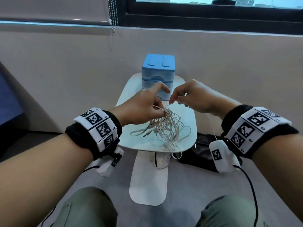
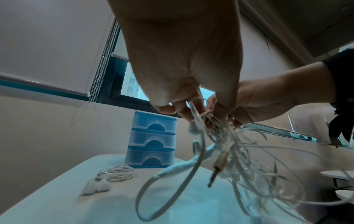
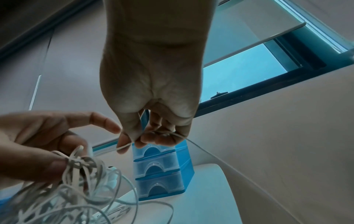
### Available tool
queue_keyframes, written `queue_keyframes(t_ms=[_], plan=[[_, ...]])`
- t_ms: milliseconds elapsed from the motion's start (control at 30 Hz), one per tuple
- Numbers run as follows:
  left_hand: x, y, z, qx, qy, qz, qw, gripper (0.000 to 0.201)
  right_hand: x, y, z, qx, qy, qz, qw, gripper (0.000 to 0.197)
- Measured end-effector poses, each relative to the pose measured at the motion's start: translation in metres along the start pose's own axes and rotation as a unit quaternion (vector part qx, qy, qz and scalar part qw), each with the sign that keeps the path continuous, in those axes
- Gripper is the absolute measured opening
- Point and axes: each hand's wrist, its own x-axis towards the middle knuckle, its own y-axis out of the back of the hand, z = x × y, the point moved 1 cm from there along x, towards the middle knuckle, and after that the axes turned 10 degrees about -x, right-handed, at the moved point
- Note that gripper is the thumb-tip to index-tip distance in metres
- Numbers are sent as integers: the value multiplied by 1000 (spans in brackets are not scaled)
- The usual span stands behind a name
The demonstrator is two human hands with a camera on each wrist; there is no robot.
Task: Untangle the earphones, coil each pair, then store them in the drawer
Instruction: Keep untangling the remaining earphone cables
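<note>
The left hand [image 1: 139, 108] grips the knot of the tangled earphones [image 1: 165, 128] and holds it up over the small white table [image 1: 126, 95], so the loose loops hang down and are easy to see. The right hand [image 1: 191, 97] pinches one thin cord [image 3: 124, 146] and holds it off to the side, most likely to work it free from the knot. One coiled pair [image 2: 114, 174] already lies on the table, to the left of the blue drawer box [image 1: 157, 76] (its three drawers all look closed). The box stands at the far end of the table, close to a plain wall under a window [image 1: 213, 7]. A black bag [image 1: 201, 149] lies on the grey floor to the right of the table.
</note>
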Motion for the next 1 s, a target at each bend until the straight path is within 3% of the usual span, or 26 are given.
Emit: queue_keyframes(t_ms=[100, 333, 533, 700, 867, 1000], plan=[[0, 2, -1, -12, 9, 3, 1000, 50, 3, -5, -6, -2, 16, -36, 999, 25], [0, 4, -10, -65, 26, -2, 998, 47, 5, -5, 0, 54, 35, -23, 998, 14], [2, 3, -7, -88, 37, -9, 995, 56, 5, -11, 18, 100, 6, -46, 994, 11], [3, -1, -7, -59, 28, 1, 998, 53, 8, -16, 8, 65, 21, -58, 996, 9], [1, 0, -10, -59, 35, 17, 998, 49, 9, -15, -5, -21, 54, -121, 991, 8], [-1, -4, -11, -79, 45, 15, 996, 47, 12, -18, -5, 7, 37, -106, 994, 15]])
